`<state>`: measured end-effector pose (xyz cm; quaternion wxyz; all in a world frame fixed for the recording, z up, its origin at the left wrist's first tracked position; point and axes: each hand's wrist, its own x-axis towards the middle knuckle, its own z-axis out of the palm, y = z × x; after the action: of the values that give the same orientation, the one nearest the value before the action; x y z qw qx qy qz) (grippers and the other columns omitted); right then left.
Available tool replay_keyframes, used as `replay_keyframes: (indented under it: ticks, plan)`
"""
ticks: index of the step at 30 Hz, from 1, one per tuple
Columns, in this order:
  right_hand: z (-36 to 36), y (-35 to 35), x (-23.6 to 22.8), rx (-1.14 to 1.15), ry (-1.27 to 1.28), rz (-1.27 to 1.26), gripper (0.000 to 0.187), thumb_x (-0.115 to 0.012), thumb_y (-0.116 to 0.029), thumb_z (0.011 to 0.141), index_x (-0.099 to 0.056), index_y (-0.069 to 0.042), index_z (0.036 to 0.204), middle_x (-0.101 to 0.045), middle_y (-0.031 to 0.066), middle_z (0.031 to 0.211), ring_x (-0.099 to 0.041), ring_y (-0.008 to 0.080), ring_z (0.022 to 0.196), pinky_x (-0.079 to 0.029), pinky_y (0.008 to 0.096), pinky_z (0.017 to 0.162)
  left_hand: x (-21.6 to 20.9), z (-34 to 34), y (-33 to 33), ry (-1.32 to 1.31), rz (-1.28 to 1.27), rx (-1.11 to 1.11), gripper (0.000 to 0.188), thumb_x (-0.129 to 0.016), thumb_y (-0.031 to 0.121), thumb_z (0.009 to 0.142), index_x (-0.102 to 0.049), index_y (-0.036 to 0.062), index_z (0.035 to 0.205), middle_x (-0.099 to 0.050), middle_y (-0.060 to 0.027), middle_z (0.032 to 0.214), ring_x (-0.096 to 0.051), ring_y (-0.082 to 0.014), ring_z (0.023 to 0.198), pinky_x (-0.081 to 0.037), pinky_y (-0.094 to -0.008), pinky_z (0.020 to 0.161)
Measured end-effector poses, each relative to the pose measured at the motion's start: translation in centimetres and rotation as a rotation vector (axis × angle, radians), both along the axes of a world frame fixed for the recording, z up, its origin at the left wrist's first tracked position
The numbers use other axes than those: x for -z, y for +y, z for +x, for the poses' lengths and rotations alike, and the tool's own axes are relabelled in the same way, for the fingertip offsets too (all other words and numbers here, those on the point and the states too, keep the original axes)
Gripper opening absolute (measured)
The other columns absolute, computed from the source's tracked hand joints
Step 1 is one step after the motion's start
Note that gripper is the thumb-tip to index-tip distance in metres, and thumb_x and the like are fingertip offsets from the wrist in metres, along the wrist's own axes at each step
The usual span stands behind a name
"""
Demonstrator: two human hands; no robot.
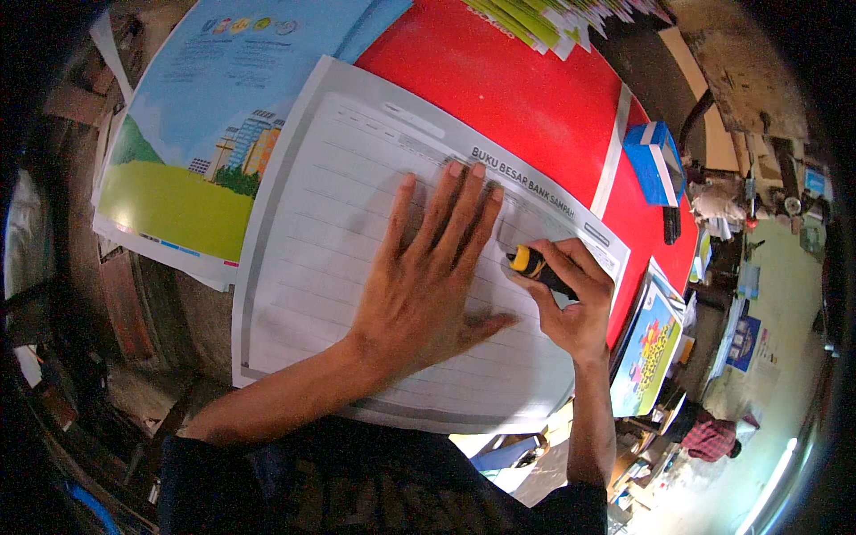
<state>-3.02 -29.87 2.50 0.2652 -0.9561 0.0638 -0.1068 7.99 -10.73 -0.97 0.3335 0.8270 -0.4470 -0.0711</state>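
A large white ruled sheet [303, 267] with a grey border and a printed heading lies tilted on a red table. My left hand [428, 259] rests flat on it, fingers spread toward the heading, with nothing in its grip. To the right, my right hand [575, 299] is closed round a black-and-yellow utility knife [528, 260], its yellow end pointing left, just above or on the sheet. I cannot make out its blade. Beneath the sheet's left side, or beside it, lie large printed sheets [187, 169] with a blue sky and green field picture.
The red tabletop [499, 80] shows beyond the sheet. A stack of green-edged papers [544, 22] lies at its far edge. A blue box with a white band [655, 163] stands at the right, above a colourful printed booklet [649, 352]. Another person [709, 435] is farther off, lower right.
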Motion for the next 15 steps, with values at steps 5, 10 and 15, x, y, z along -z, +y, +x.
replay_keyframes:
  ticks: [5,10,15]
  plan:
    - [-0.1,-0.3,1.2,0.041,-0.016,0.083,0.043,-0.087,-0.003,0.074,-0.076,-0.005,0.115,-0.071,0.0107,0.101,-0.072,0.0244,0.086,-0.059,0.0332,0.077,0.5,0.0,-0.2,-0.025,-0.007,0.008,0.124,-0.082,0.066,0.069,-0.030,0.0012,0.161,-0.025,-0.0213,0.169,-0.019,-0.0383,0.159,-0.008,-0.0627,0.127]
    - [-0.4,-1.3,1.2,-0.115,-0.086,-0.090,0.041,-0.088,-0.007,0.072,-0.077,-0.008,0.111,-0.071,0.0090,0.101,-0.071,0.0243,0.086,-0.059,0.0363,0.076,0.3,-0.3,0.1,-0.078,-0.028,0.018,0.125,-0.084,0.065,0.068,-0.031,0.0010,0.161,-0.025,-0.0219,0.169,-0.019,-0.0392,0.159,-0.008,-0.0637,0.127]
    - [0.7,-0.9,-0.6,-0.059,0.067,0.196,0.040,-0.087,-0.023,0.084,-0.074,-0.001,0.115,-0.071,0.0150,0.097,-0.071,0.0301,0.089,-0.056,0.0388,0.082,0.6,-0.2,0.0,-0.116,-0.020,0.010,0.125,-0.082,0.070,0.068,-0.031,0.0059,0.163,-0.023,-0.0232,0.170,-0.016,-0.0400,0.160,-0.007,-0.0642,0.127]
